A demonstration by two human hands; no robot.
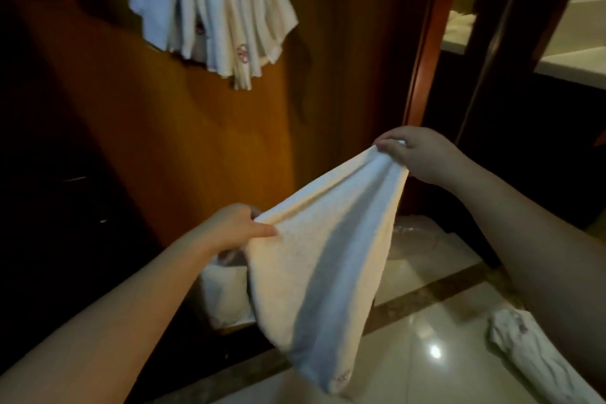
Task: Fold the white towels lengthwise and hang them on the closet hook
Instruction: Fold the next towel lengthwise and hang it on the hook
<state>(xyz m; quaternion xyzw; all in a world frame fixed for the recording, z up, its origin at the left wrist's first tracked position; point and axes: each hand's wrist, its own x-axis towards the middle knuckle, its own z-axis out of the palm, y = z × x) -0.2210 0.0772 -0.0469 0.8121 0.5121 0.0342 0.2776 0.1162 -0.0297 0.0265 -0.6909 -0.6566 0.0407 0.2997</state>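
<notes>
Towel [314,272], white, held in the air before the wooden closet panel [203,147], folded lengthwise and hanging from its top edge down to a narrow bottom end. Left hand [236,226]: thumb and fingers pinch the near top corner. Right hand [416,151]: fingers curl around the far, bunched corner. Hung towels [213,13]: several already crowd the top of the panel; the hook itself is not visible. Further towel [537,357] lies crumpled on the tiled floor [426,348]. Risks, judged: the fold may slip open if either pinch loosens during the lift; adding to the crowded bunch may dislodge those already hanging.
</notes>
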